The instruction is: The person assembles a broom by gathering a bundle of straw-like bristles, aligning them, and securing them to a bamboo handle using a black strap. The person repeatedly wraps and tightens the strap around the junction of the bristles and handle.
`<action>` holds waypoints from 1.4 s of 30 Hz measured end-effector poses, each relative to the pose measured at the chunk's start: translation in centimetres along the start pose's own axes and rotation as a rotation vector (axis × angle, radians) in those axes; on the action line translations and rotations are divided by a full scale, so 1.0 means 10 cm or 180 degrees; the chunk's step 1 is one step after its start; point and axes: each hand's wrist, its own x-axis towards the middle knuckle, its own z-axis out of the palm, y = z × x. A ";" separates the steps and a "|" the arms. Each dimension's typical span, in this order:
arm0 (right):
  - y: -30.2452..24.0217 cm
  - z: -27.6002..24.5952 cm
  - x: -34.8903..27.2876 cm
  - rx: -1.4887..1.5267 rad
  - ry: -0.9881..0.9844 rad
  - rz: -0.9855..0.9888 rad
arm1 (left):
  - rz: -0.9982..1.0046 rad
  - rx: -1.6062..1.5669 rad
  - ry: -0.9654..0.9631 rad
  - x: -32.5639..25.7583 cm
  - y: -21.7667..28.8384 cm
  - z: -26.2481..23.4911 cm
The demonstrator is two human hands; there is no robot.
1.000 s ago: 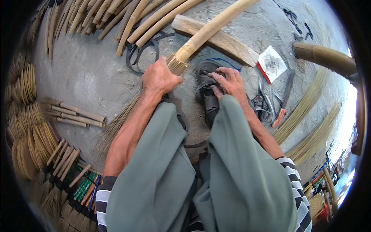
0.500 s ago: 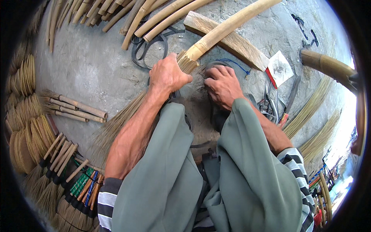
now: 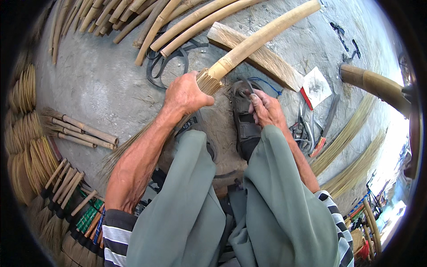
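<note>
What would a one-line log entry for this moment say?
left hand: grips broom bundle at bamboo handle | right hand: pinches thin dark tool by sandal | floor: concrete

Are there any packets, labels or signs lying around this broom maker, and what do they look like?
White packet or card: flat on the concrete floor, beyond the right hand, roughly square, white with a grey smudge-like picture and a red edge.
No signs or screens show.

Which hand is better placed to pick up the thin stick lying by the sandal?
Probably the right hand: its fingertips already rest by the thin stick above the sandal. The left hand is wrapped around the broom bundle.
</note>
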 end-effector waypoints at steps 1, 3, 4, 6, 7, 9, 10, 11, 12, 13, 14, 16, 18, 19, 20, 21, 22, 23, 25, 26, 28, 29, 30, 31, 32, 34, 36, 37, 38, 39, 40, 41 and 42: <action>-0.01 0.03 0.00 -0.0073 0.0077 0.0039 | 0.0002 0.0003 -0.0028 0.00 -0.01 -0.01; -0.02 0.09 -0.01 -0.0242 0.0252 -0.0081 | 0.0093 -0.0101 -0.0059 0.00 -0.03 -0.04; -0.03 0.12 -0.01 -0.0335 0.0351 -0.0234 | 0.0139 -0.0139 -0.0085 -0.02 -0.03 -0.06; -0.06 0.16 -0.01 -0.0415 0.0409 -0.0368 | 0.0164 -0.0308 -0.0130 -0.08 -0.02 -0.12; -0.08 0.18 -0.01 -0.0401 0.0369 -0.0353 | 0.0137 -0.0369 -0.0183 -0.13 -0.01 -0.15; -0.11 0.22 0.01 -0.0286 0.0206 -0.0215 | 0.0185 -0.0570 -0.0228 -0.26 0.04 -0.20; -0.13 0.25 0.03 -0.0183 0.0084 -0.0100 | 0.0194 -0.0643 -0.0249 -0.34 0.07 -0.22; -0.14 0.27 0.04 -0.0026 -0.0023 -0.0130 | 0.0201 -0.0655 -0.0277 -0.41 0.11 -0.23; -0.16 0.32 0.07 0.0248 -0.0093 -0.0061 | 0.0210 -0.0651 -0.0291 -0.48 0.15 -0.24; -0.16 0.36 0.09 0.0472 -0.0152 -0.0135 | 0.0238 -0.0642 -0.0289 -0.55 0.19 -0.24; -0.16 0.40 0.10 0.0695 -0.0211 -0.0211 | 0.0289 -0.0731 -0.0244 -0.63 0.23 -0.25; -0.15 0.45 0.14 0.0630 -0.0226 -0.0820 | 0.0325 -0.0663 -0.0275 -0.72 0.29 -0.25; -0.11 0.49 0.16 0.1217 -0.0374 -0.0943 | 0.0323 -0.0557 -0.0309 -0.78 0.34 -0.26; -0.09 0.50 0.17 0.1617 -0.0468 -0.0814 | 0.0292 -0.0513 -0.0310 -0.80 0.36 -0.26; -0.06 0.49 0.17 0.1579 -0.0484 -0.0636 | 0.0298 -0.0475 -0.0277 -0.82 0.37 -0.26; -0.03 0.49 0.17 0.1569 -0.0486 -0.0580 | 0.0300 -0.0428 -0.0260 -0.83 0.38 -0.25; -0.01 0.49 0.17 0.1555 -0.0487 -0.0523 | 0.0292 -0.0404 -0.0208 -0.84 0.39 -0.25; 0.02 0.49 0.17 0.1538 -0.0488 -0.0466 | 0.0257 -0.0381 -0.0225 -0.85 0.40 -0.25; 0.05 0.50 0.16 0.1725 -0.0536 -0.0436 | 0.0183 -0.0339 -0.0281 -0.86 0.42 -0.23; 0.06 0.50 0.16 0.1796 -0.0482 -0.0460 | 0.0179 -0.0333 -0.0264 -0.87 0.43 -0.22; 0.07 0.51 0.16 0.1890 -0.0482 -0.0501 | 0.0173 -0.0319 -0.0226 -0.89 0.44 -0.21; 0.07 0.51 0.16 0.1914 -0.0537 -0.0515 | 0.0166 -0.0331 -0.0229 -0.90 0.44 -0.21; 0.06 0.50 0.17 0.1939 -0.0592 -0.0529 | 0.0159 -0.0342 -0.0232 -0.91 0.45 -0.20; 0.06 0.49 0.18 0.1851 -0.0618 -0.0561 | 0.0171 -0.0345 -0.0221 -0.92 0.45 -0.20; 0.06 0.49 0.18 0.1763 -0.0644 -0.0590 | 0.0162 -0.0378 -0.0218 -0.93 0.45 -0.19; 0.07 0.47 0.20 0.1605 -0.0686 -0.0678 | 0.0183 -0.0406 -0.0182 -0.95 0.45 -0.18; 0.10 0.46 0.22 0.1488 -0.0749 -0.0855 | 0.0181 -0.0402 -0.0159 -0.95 0.45 -0.17; 0.13 0.47 0.23 0.1467 -0.0737 -0.0769 | 0.0182 -0.0390 -0.0150 -0.95 0.45 -0.17; 0.15 0.47 0.23 0.1472 -0.0761 -0.0745 | 0.0165 -0.0379 -0.0164 -0.95 0.45 -0.16; 0.18 0.49 0.24 0.1468 -0.0795 -0.0707 | 0.0149 -0.0368 -0.0175 -0.95 0.45 -0.16; 0.20 0.50 0.24 0.1544 -0.0810 -0.0776 | 0.0116 -0.0334 -0.0198 -0.95 0.45 -0.15; 0.22 0.51 0.24 0.1612 -0.0833 -0.0830 | 0.0116 -0.0330 -0.0205 -0.94 0.45 -0.15; 0.24 0.53 0.23 0.1680 -0.0853 -0.0883 | 0.0103 -0.0301 -0.0224 -0.93 0.45 -0.14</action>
